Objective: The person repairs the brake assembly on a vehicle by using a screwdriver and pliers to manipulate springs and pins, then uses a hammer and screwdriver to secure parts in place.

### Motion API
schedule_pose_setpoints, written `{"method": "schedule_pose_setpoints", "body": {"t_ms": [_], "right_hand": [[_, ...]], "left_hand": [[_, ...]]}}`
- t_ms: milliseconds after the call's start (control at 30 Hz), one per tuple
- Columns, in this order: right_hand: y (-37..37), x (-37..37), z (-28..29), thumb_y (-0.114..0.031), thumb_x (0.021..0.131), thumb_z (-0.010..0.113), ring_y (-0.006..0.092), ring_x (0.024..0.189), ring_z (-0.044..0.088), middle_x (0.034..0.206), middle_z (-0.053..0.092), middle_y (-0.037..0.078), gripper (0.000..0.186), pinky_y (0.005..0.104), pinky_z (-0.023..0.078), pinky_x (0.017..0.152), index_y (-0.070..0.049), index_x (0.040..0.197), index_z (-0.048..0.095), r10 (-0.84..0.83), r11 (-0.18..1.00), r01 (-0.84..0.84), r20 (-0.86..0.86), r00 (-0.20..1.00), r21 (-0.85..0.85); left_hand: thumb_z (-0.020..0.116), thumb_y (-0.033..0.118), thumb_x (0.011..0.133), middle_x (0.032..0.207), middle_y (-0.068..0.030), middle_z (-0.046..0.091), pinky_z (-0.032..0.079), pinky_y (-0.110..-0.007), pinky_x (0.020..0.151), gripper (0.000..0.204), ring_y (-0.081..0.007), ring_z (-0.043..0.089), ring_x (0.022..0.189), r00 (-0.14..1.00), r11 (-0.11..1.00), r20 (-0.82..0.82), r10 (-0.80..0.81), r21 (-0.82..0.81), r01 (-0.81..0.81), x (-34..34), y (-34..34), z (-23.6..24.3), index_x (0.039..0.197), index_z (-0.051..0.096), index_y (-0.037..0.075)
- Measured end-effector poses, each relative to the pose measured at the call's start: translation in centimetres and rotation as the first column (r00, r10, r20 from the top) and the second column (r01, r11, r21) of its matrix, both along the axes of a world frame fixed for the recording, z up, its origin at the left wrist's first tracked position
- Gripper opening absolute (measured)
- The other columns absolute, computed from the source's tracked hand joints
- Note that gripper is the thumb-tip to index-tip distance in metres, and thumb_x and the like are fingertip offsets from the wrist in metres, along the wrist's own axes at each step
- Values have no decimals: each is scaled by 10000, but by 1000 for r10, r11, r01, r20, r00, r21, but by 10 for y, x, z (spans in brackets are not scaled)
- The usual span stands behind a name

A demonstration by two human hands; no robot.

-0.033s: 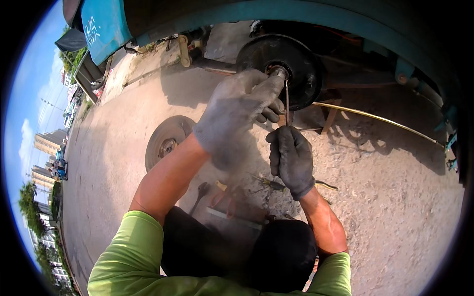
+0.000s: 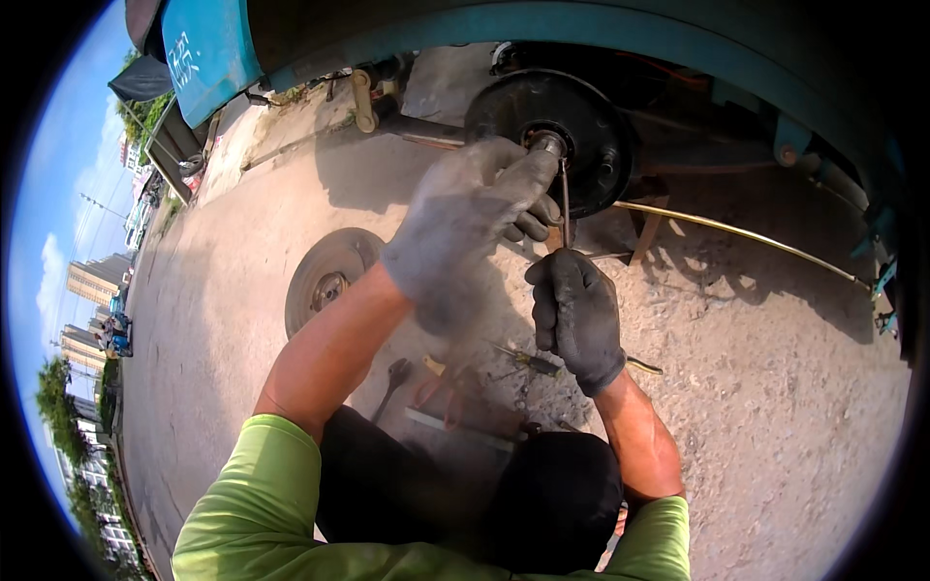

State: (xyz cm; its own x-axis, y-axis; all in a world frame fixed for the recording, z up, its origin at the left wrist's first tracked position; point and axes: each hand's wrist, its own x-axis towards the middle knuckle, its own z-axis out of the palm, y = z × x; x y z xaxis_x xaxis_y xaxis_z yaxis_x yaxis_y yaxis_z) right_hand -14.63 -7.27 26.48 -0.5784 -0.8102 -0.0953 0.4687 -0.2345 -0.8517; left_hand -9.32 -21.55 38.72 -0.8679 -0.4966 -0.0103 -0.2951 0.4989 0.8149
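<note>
A black round brake plate (image 2: 601, 136) hangs under a teal vehicle body (image 2: 620, 39), with a metal axle stub (image 2: 548, 142) at its centre. My left hand (image 2: 465, 223), in a dusty grey glove, reaches up to the stub; its finger and thumb close around the stub's end and the other fingers are curled. My right hand (image 2: 576, 315), in a dark glove, is just below. It grips a thin metal rod (image 2: 565, 203) held upright, whose top end reaches the stub.
A brake drum (image 2: 325, 281) lies on the gritty concrete to the left. A wrench (image 2: 392, 378), a screwdriver (image 2: 528, 360) and other small tools lie by my knees. A wooden block (image 2: 647, 228) and a long yellow rod (image 2: 746, 235) sit under the vehicle at right.
</note>
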Motion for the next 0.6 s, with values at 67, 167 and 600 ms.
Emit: {"method": "schedule_pose_setpoints", "body": {"t_ms": [67, 167, 600], "right_hand": [[10, -6, 11, -271, 1105, 491, 67, 418, 410, 557, 490, 1, 336, 248, 312, 396, -8, 948, 631, 97, 994, -101, 107, 990, 31], [11, -12, 6, -267, 1098, 494, 66, 404, 386, 540, 481, -1, 342, 251, 294, 390, -9, 926, 637, 63, 998, -63, -10, 998, 11], [13, -15, 13, -314, 1094, 492, 85, 463, 481, 599, 547, 24, 371, 265, 384, 455, -2, 954, 635, 77, 990, -67, -78, 994, 122]], "left_hand": [[586, 448, 1054, 948, -194, 760, 601, -334, 687, 537, -251, 767, 800, 999, 1000, -28, -15, -2, 15, 3, -1, 0, 1223, 587, -61], [577, 432, 1062, 945, -191, 759, 600, -326, 680, 521, -255, 770, 800, 995, 998, -82, -62, 27, 65, 2, -2, -1, 1230, 583, -61], [568, 415, 1070, 910, -178, 749, 604, -311, 696, 501, -231, 758, 780, 995, 980, -98, -2, 199, 22, -2, 12, 6, 1221, 637, -57]]}}
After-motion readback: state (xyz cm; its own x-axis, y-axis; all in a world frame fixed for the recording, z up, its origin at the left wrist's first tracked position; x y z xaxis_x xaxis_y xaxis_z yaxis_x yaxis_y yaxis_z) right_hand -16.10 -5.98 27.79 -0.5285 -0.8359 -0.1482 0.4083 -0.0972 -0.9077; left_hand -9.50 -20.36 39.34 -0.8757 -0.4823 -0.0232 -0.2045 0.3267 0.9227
